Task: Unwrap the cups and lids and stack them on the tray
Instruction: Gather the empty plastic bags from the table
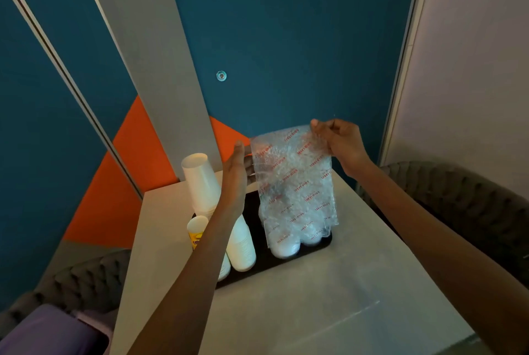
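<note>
Now, tray [253, 208] — cup stacks [242, 246], lids [284, 248], wrapper [294, 183] aloft

Both bare forearms reach forward and upward. The right hand [342, 143] is curled, thumb and fingertips pinching the top corner of a clear crinkled plastic wrapper with red print [297, 183]. The left hand [236, 174] stands upright, fingers straight, palm toward the wrapper's left edge.

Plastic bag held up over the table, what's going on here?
A person is unwrapping supplies. The right hand pinches the top corner of a clear plastic bag held over a black tray; the left hand touches its side edge. White cup stacks stand on the tray's left part, and white lids show at the bag's bottom.
</note>
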Motion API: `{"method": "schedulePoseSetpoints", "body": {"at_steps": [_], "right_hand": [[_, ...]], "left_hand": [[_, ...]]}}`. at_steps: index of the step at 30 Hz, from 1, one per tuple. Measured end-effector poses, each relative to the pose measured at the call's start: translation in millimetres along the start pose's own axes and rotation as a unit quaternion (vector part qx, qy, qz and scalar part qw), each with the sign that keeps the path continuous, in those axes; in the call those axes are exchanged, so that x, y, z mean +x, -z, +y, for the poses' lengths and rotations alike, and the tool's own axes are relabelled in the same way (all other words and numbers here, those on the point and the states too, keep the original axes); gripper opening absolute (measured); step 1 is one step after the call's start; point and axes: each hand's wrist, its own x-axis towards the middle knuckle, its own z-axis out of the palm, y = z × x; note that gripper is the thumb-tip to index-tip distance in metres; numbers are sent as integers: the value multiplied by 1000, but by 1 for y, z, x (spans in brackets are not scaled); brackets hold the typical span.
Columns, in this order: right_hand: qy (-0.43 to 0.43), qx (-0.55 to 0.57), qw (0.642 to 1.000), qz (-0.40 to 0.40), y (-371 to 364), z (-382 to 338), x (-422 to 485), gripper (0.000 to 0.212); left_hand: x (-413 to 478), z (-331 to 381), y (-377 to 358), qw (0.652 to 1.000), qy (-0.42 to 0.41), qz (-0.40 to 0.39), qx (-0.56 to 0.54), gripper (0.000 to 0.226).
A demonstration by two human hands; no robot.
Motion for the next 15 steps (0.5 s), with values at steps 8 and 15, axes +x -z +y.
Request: {"method": "schedulePoseSetpoints", "body": {"at_steps": [8,15], "right_hand": [[-54,34,997,35,-6,3,5,20],[-110,78,989,-54,-2,12,-4,53]], "left_hand": [[1,-25,-6,998,-23,-28,48,9],[6,-33,-15,999,-20,48,4,8]]}}
